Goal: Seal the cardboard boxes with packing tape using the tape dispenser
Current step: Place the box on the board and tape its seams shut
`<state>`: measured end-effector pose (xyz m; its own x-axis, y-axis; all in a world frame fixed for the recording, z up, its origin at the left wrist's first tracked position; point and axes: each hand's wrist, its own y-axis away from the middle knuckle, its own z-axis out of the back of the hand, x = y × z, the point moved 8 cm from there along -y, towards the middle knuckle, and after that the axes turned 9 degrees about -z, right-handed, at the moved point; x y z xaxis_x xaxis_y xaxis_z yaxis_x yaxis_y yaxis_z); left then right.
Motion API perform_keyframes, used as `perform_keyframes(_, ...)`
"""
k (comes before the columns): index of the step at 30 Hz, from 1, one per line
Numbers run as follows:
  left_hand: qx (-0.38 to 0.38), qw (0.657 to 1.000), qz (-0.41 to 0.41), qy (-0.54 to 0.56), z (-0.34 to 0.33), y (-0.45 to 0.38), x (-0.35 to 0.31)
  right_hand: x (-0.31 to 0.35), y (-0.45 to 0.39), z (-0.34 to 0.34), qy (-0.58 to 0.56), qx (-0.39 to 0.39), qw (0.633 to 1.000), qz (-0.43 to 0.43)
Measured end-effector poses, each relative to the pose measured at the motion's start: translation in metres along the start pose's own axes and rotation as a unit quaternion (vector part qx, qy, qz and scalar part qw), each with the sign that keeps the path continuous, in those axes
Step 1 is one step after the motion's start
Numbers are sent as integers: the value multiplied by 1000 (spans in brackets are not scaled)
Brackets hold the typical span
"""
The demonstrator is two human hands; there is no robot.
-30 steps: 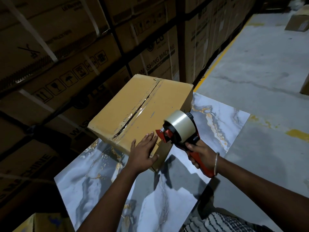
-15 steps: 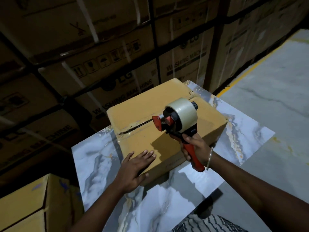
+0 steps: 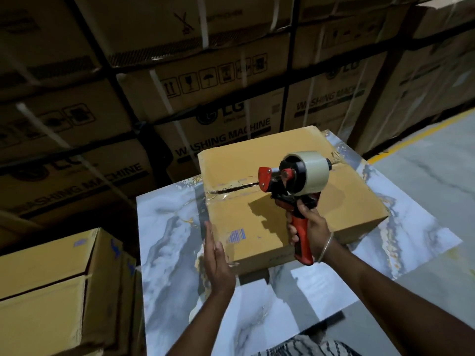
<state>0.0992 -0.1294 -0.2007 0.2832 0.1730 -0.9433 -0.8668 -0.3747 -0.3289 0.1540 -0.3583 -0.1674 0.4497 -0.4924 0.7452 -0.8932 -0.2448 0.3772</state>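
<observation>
A tan cardboard box (image 3: 341,201) sits on a marble-patterned tabletop (image 3: 169,227). Its top seam carries crinkled clear tape, with a dark gap showing at the left end. My right hand (image 3: 308,229) grips the red handle of a tape dispenser (image 3: 295,181), held above the box top with its roll of clear tape up and its red blade end pointing left over the seam. My left hand (image 3: 216,260) is flat, fingers straight, at the box's near left corner, edge-on against the side.
Tall stacks of strapped washing machine cartons (image 3: 218,104) wall off the back. Another tan box (image 3: 51,286) stands at the lower left beside the table. Grey concrete floor with a yellow line (image 3: 421,134) lies to the right.
The box has turned further so its seam runs left to right. My left hand slid off the near face to the left corner. The dispenser stayed over the seam.
</observation>
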Motion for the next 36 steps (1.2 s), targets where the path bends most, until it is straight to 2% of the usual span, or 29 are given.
perform_keyframes(2,-60,996,52,50,0,5,4,0,-1,4,-8,-1,1000,4)
perform_keyframes(4,-69,992,79,69,0,6,12,0,-1,5,-11,3,1000,1)
perform_keyframes(9,-29,974,140,178,2,4,34,-4,0,3,34,4,999,-20)
perform_keyframes(11,5,973,140,183,3,4,33,-5,0,3,49,-5,999,-23)
perform_keyframes(13,49,982,105,147,8,3,31,-6,0,3,49,-4,998,-28)
perform_keyframes(16,160,986,37,36,17,1,31,-7,-1,1,62,-1,997,-36)
perform_keyframes(18,225,972,-16,-60,26,-7,29,-8,-2,1,74,1,996,-41)
perform_keyframes(21,295,934,-132,-153,29,-14,10,-8,-1,1,83,1,996,-45)
perform_keyframes(26,337,890,-232,-201,28,-22,-2,-8,1,-3,102,-2,994,-51)
perform_keyframes(32,330,809,-389,-293,31,-32,-15,-12,6,-7,102,-2,992,-68)
perform_keyframes(36,326,789,-420,-308,48,-29,-24,-23,8,-19,90,18,991,-102)
